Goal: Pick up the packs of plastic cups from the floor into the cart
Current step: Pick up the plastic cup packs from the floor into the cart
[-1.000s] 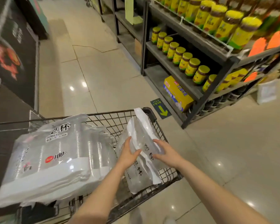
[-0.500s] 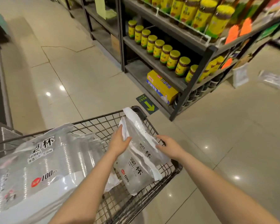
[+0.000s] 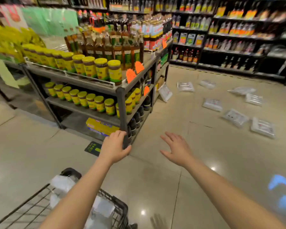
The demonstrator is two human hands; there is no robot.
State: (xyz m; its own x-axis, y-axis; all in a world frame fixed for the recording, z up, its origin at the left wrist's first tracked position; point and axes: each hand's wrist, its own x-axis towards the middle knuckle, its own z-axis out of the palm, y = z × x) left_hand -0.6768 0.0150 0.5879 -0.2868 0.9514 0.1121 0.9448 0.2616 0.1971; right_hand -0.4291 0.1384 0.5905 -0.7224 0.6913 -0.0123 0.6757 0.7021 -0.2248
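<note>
Left hand [image 3: 114,147]: raised in front of the dark metal corner post of the shelf unit [image 3: 122,103], fingers loosely bent with nothing seen in them; contact with the post cannot be judged. Right hand [image 3: 177,148]: fingers spread and straight, palm down over bare floor, empty.

Packs of plastic cups [image 3: 235,117]: flat, clear, crinkled film sleeves, scattered on the glossy beige tile floor [image 3: 205,162] well beyond the right fingertips. One pack leans against the shelf end. Print on them too blurred to read.

Wire cart [image 3: 119,207]: black mesh, below the left forearm; white and clear packs already lie inside.

Shelf holds yellow-lidded jars [image 3: 100,68], brown bottles, orange tags; labels illegible. A yellow box [image 3: 101,126] sits just past the left fingers.
</note>
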